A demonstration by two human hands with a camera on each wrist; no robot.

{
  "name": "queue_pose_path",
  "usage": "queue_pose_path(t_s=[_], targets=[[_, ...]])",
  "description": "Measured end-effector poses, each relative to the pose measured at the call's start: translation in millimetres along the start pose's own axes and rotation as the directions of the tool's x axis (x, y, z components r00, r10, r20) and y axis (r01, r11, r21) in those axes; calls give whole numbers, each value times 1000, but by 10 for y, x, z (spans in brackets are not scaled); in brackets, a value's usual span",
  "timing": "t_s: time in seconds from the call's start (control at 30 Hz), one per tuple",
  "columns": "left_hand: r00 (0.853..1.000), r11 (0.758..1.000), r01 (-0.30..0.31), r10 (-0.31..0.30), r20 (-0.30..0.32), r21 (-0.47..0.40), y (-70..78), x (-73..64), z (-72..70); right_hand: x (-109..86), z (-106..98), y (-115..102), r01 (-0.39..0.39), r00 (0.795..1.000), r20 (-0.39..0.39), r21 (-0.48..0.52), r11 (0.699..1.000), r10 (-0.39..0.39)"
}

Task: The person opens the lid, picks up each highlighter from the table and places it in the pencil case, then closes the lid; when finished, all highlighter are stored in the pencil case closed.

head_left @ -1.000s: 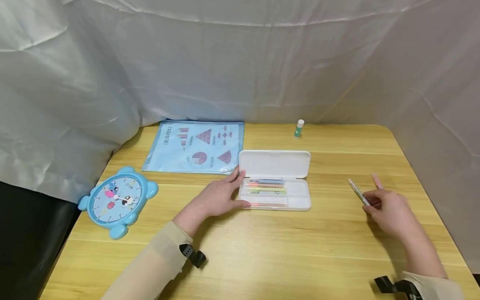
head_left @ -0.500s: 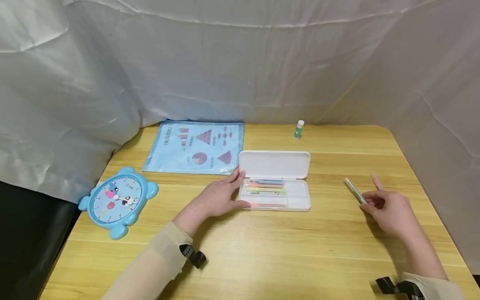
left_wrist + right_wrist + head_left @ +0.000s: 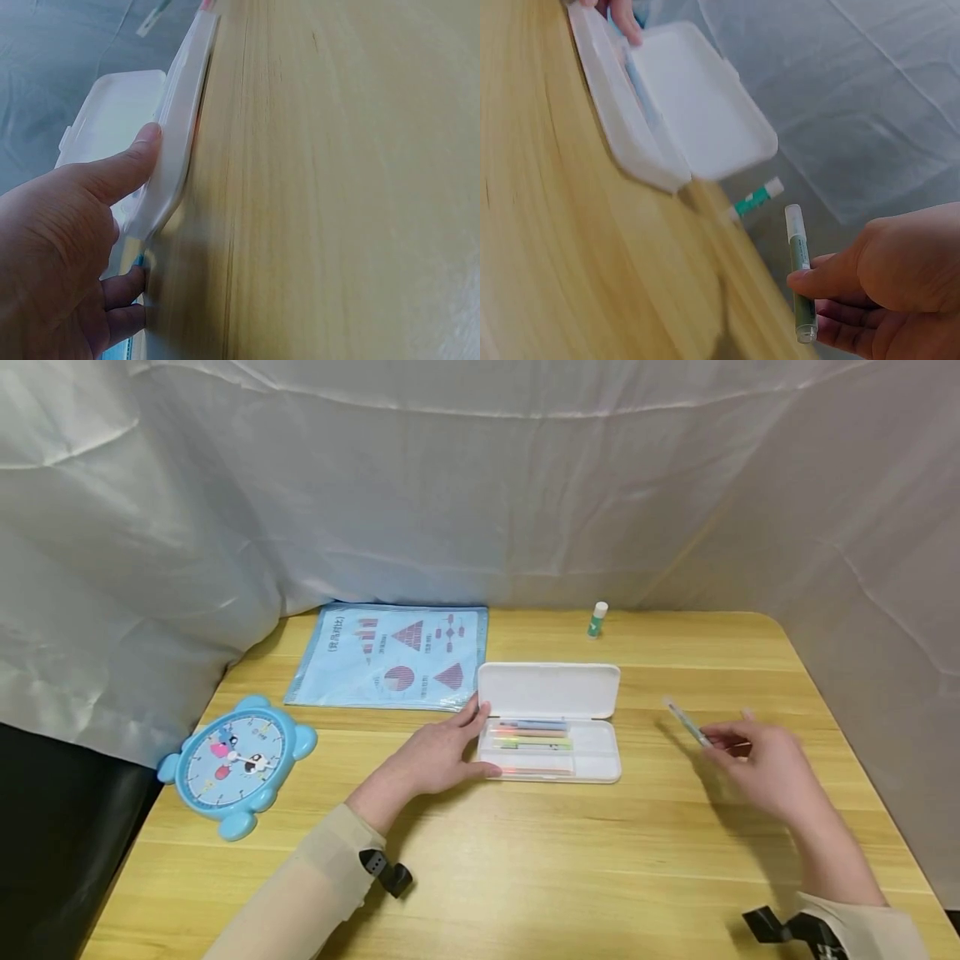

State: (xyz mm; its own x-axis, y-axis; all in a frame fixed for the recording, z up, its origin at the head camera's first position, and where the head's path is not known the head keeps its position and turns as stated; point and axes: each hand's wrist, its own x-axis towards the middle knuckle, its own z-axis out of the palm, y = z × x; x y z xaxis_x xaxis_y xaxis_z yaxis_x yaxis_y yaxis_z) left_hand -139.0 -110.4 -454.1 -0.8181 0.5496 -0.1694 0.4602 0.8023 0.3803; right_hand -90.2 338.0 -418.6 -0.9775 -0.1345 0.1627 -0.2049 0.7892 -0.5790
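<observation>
A white plastic pencil case (image 3: 549, 691) lies with its lid up on the table, several colored pens (image 3: 534, 742) in its left compartment. My left hand (image 3: 442, 755) holds the case's left end, thumb on the near edge (image 3: 180, 112) and fingers toward the hinge side. To the right, my right hand (image 3: 768, 770) pinches a slim marker (image 3: 798, 251) with a clear cap and a grey-green barrel between thumb and fingers. The marker is raised over the table, cap end pointing away to the left. Mostly hidden behind the right hand is a pink pen (image 3: 747, 714).
A green and white glue stick (image 3: 597, 620) stands behind the case. Left of the case lies a blue printed packet (image 3: 390, 656), and a blue animal-shaped toy clock (image 3: 236, 764) sits at the table's left. Grey cloth (image 3: 480, 485) hangs along the back and sides.
My right hand has lifted the marker off the table and moved it left and slightly away, its shadow now apart. The left hand and the case have stayed put.
</observation>
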Motion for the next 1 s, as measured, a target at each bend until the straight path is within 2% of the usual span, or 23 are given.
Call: queue_pose_path(t_s=[0.17, 0.3, 0.43, 0.53, 0.77, 1.0], targets=[[1000, 1000, 1, -1, 1, -1, -5, -5, 5, 75, 82, -205, 71, 997, -7, 40, 997, -71], [1000, 1000, 6, -6, 1, -1, -13, -5, 9, 140, 156, -380, 95, 995, 11, 65, 993, -95], [1000, 1000, 4, -4, -5, -3, -13, -14, 5, 209, 260, -546, 154, 987, 34, 65, 986, -157], [1000, 1000, -3, 3, -9, -2, -12, -18, 3, 277, 354, -651, 198, 976, 67, 95, 976, -205], [1000, 1000, -15, 15, -10, 2, -3, -11, -6, 423, 599, -848, 223, 958, 150, 143, 964, -244], [1000, 1000, -15, 15, -11, 7, -8, -1, 1, 528, 843, -998, 285, 925, 218, 141, 948, -311]])
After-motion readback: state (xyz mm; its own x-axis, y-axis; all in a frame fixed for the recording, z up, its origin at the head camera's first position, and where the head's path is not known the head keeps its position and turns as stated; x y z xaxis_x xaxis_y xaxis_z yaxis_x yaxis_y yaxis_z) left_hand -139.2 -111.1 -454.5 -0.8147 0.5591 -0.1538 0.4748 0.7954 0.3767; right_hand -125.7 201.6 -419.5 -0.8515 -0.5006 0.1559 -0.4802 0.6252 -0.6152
